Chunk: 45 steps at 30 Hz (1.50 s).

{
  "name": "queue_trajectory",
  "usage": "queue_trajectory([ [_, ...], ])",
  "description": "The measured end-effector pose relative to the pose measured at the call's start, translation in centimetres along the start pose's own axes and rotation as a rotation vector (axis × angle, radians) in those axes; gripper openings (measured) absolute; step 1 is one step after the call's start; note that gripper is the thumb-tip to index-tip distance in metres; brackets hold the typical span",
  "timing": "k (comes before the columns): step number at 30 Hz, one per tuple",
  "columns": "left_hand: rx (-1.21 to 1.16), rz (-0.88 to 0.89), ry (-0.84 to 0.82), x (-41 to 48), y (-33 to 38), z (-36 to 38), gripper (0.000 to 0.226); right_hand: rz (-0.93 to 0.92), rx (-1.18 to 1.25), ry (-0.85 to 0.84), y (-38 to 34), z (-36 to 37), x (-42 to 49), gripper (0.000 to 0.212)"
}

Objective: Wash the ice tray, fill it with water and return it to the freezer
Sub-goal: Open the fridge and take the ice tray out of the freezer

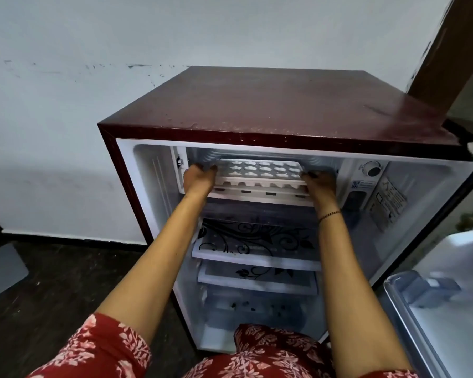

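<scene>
Looking down through the head camera, I see a small maroon fridge [271, 105] against a pale wall, its door [448, 268] swung open to the right. Two bare arms reach into the freezer compartment [322, 160] at the top, above patterned glass shelves [257, 241].

The white ice tray [260, 173] lies level at the mouth of that compartment. Its far part is inside and its near edge sits over the front lip. The left hand [200, 178] grips the tray's left end, fingers curled over the rim. The right hand [320, 184], with a thin bracelet [329, 215] on its wrist, grips the right end the same way.

The cells look pale and glossy, and I cannot tell whether they hold water, ice or nothing. So I cannot settle whether this is the first step, taking the tray out, or the last, putting it back.

If I am returning it filled, I judge the next move needs a slow, flat slide inward with both ends kept even. Then both hands let go and the door is closed. If I am taking it out, it needs a straight pull clear of the lip.
</scene>
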<state>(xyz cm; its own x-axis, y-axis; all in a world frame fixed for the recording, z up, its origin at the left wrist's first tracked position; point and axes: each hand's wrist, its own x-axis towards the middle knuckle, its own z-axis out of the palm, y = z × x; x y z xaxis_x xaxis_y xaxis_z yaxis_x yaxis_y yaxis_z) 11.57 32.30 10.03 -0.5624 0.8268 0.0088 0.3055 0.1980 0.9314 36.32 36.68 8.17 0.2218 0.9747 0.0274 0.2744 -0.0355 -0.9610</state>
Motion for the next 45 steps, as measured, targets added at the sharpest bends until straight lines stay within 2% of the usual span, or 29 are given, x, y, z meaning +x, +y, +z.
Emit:
queue_trajectory([
  [5, -0.232, -0.16, -0.065, -1.4, 0.7, -1.2, 0.015, 0.143, 0.211, -0.088, -1.2, -1.6, -2.3, 0.039],
  [8, -0.272, -0.224, -0.09, -3.3, 0.9, -2.4, 0.013, 0.208, 0.253, -0.119, -2.0, -3.0, -4.7, 0.041],
  [15, -0.268, -0.265, -0.131, -8.4, 0.7, -6.1, 0.011, 0.276, 0.407, -0.012, -2.5, -4.7, -10.4, 0.025],
  [18, -0.253, -0.279, -0.151, -10.5, 0.2, -8.1, 0.02, 0.333, 0.42, -0.001, -2.5, -5.1, -13.3, 0.019],
  [21, -0.274, -0.289, -0.165, -12.8, -0.9, -10.3, 0.007, 0.372, 0.471, 0.006, -2.5, -5.3, -16.6, 0.021],
  [25, -0.318, -0.3, -0.17, -15.3, -3.0, -13.0, 0.009, 0.418, 0.546, 0.006, -2.6, -5.4, -21.5, 0.009],
  [35, -0.196, -0.321, -0.265, -22.8, -7.2, -18.0, 0.015, 0.399, 0.43, 0.097, -0.7, -6.2, -32.3, 0.011],
  [37, -0.188, -0.311, -0.257, -24.1, -8.0, -18.7, 0.017, 0.385, 0.394, 0.092, -0.2, -6.3, -34.0, 0.004],
  [41, -0.184, -0.299, -0.248, -26.5, -9.3, -20.1, 0.015, 0.371, 0.337, 0.079, 0.6, -6.8, -37.2, 0.025],
  [45, -0.176, -0.28, -0.25, -29.5, -10.3, -21.5, 0.014, 0.359, 0.321, 0.113, 0.9, -7.6, -40.9, 0.024],
])
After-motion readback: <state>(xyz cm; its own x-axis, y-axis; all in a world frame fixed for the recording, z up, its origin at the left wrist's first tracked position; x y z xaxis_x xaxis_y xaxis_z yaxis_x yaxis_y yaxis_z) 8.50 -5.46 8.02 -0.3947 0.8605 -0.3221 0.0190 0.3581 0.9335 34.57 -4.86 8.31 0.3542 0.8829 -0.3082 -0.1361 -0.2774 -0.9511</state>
